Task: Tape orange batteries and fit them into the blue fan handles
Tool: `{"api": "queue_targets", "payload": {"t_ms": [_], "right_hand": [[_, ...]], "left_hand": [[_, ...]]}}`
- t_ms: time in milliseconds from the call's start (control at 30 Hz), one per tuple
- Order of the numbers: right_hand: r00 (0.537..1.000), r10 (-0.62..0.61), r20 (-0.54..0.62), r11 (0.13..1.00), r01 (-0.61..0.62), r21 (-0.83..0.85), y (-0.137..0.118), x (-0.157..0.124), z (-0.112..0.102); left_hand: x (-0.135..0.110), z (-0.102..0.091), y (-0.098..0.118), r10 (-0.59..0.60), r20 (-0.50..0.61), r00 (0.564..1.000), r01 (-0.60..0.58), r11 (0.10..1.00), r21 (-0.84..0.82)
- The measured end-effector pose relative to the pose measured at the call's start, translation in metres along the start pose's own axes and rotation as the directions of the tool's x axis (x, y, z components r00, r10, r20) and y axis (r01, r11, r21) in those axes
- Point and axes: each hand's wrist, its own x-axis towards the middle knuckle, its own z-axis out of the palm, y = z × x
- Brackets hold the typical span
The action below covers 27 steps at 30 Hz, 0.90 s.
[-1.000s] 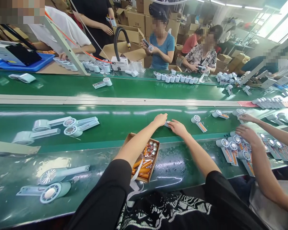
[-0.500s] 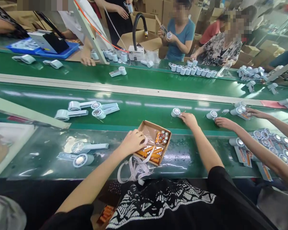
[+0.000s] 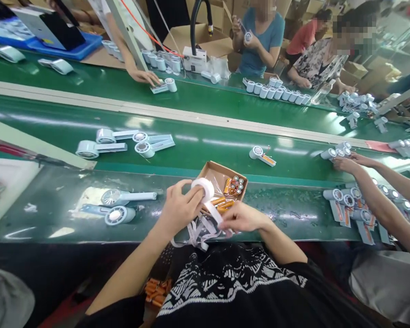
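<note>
Fingers: left hand (image 3: 181, 206) curled round a roll of white tape (image 3: 207, 186), held over the box's near-left side; right hand (image 3: 241, 217) in a narrow pinch on the free strip (image 3: 213, 214) running off it. Roll and strip both stand in front of the wearer.

Layout, by size:
- Green belt (image 3: 205, 148) crosses beyond the hands.
- Bench (image 3: 287, 209) lies on the near side.
- Cardboard box (image 3: 214, 170) sits on the bench, near wall partly hidden.
- Pale fan body (image 3: 258, 152) rests on the belt past the box, orange in its handle.
- Loose ribbon tangle (image 3: 200, 233) lies just beside the box.
- Orange cells (image 3: 227, 186) fill part of the box.

Technique, my judgement: let the roll turn freely, pull straight with even tension, pinch only the end, keep the strip clear of tangle and cells.
</note>
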Motion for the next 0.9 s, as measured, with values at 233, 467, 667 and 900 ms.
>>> {"api": "queue_targets", "payload": {"t_ms": [233, 467, 667, 900], "right_hand": [[0.995, -0.028, -0.094, 0.756, -0.041, -0.654, 0.001, 0.03, -0.022], [0.978, 0.208, -0.027, 0.332, -0.096, -0.938, 0.012, 0.083, -0.025], [0.959, 0.088, -0.268, 0.649, -0.259, -0.716, 0.014, 0.066, -0.045], [0.877, -0.062, -0.476, 0.978, 0.149, 0.146, 0.022, 0.04, -0.041]], "left_hand": [[-0.045, 0.003, -0.024, 0.012, -0.281, 0.96, -0.023, 0.999, -0.035], [-0.05, 0.009, -0.005, 0.002, -0.227, 0.974, -0.034, 0.99, -0.138], [-0.05, 0.007, -0.006, 0.129, -0.218, 0.967, -0.139, 0.99, -0.033], [-0.04, 0.008, 0.003, 0.216, -0.144, 0.966, -0.218, 0.976, 0.005]]}}
